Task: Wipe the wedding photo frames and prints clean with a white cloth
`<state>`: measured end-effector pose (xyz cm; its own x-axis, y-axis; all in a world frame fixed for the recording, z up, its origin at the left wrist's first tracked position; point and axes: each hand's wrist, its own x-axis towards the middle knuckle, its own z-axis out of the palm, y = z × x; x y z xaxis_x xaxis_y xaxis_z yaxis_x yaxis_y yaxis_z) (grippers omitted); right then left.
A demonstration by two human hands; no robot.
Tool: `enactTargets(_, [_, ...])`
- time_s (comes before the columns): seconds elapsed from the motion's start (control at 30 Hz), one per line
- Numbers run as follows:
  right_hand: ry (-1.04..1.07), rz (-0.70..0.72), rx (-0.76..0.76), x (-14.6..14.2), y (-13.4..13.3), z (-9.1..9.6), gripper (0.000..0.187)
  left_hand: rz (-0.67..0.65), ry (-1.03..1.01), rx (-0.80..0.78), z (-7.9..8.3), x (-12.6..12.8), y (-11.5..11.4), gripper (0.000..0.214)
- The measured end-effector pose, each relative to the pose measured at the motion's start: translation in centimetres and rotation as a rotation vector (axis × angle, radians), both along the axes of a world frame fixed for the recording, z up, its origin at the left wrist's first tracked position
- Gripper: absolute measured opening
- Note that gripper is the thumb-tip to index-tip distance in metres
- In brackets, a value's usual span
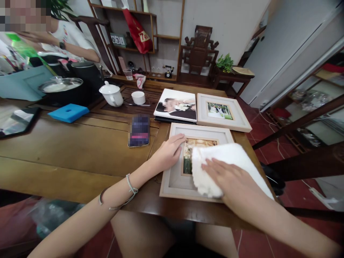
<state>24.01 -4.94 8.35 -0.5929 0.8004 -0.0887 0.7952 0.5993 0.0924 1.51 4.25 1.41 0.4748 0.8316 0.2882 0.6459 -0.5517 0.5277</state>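
A picture frame (174,179) with a pale wood border and a photo inside lies flat near the table's edge before me. My left hand (169,152) rests on its left side, fingers stretched out over the border and inner mat. My right hand (228,177) presses a white towel (231,154) onto the frame's right half, fingers bent over the cloth. The towel hides much of the photo and the frame's right side. Beyond it lie a second pale wood frame (238,118) and a white photo panel (185,96) stacked on something dark.
A phone (139,130) lies left of the frames. Further back are a white lidded cup (111,95), a small white bowl (138,97), a blue sponge-like block (68,112) and a glass-lidded pot (63,86). Another person (77,41) sits at the far left.
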Motion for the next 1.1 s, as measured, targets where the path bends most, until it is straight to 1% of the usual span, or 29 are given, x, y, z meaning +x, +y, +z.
enactTargets(0.07, [0.024, -0.096, 0.07, 1.5, 2.2, -0.7, 0.079, -0.008, 0.014, -0.002, 0.1, 0.0, 0.0, 0.04])
enactTargets(0.1, [0.049, -0.122, 0.108, 2.1, 3.3, -0.9, 0.078, -0.009, 0.02, -0.004, 0.2, 0.0, -0.1, 0.04])
enactTargets(0.17, [0.122, -0.128, 0.175, 3.0, 5.3, -1.2, 0.075, -0.011, 0.031, -0.014, 0.3, 0.0, -0.1, 0.04])
enactTargets(0.23, [0.215, -0.08, 0.191, 3.0, 7.1, -1.2, 0.072, -0.015, 0.033, -0.018, 0.4, 0.1, -0.1, 0.04])
enactTargets(0.3, [0.304, -0.008, 0.168, 1.9, 8.6, -1.0, 0.07, -0.025, 0.026, -0.009, 0.5, 0.1, -0.1, 0.039])
enactTargets(0.37, [0.367, 0.069, 0.136, 0.1, 10.1, -0.8, 0.069, -0.037, 0.025, 0.003, 0.6, 0.1, -0.1, 0.035])
enactTargets(0.47, [0.383, 0.154, 0.066, -2.7, 11.6, -0.8, 0.068, -0.016, 0.062, 0.015, 0.7, 0.1, -0.1, 0.029])
enactTargets(0.53, [0.369, 0.165, 0.016, -3.7, 12.1, -1.0, 0.068, 0.003, 0.093, 0.015, 0.7, 0.1, -0.1, 0.028])
enactTargets(0.6, [0.362, 0.132, 0.003, -3.5, 12.1, -1.1, 0.068, -0.012, 0.093, 0.01, 0.7, 0.1, -0.2, 0.029])
enactTargets(0.67, [0.361, 0.091, 0.021, -2.1, 11.8, -1.2, 0.067, -0.039, 0.067, 0.004, 0.7, 0.1, -0.1, 0.032])
enactTargets(0.77, [0.327, 0.031, 0.061, 1.3, 11.1, -1.2, 0.067, -0.043, 0.05, -0.022, 0.6, 0.1, -0.1, 0.038])
enactTargets(0.83, [0.288, -0.024, 0.093, 3.7, 10.7, -1.3, 0.068, -0.029, 0.055, -0.043, 0.6, 0.1, -0.1, 0.039])
enactTargets(0.9, [0.243, -0.074, 0.124, 5.4, 9.9, -1.4, 0.069, -0.022, 0.056, -0.049, 0.6, 0.1, -0.1, 0.039])
enactTargets(1.0, [0.17, -0.109, 0.139, 6.2, 7.5, -1.7, 0.073, -0.011, 0.047, -0.05, 0.6, 0.1, -0.2, 0.04])
enactTargets(1.1, [0.115, -0.068, 0.067, 5.1, 2.9, -1.2, 0.078, -0.009, 0.03, -0.047, 0.5, 0.0, -0.1, 0.039])
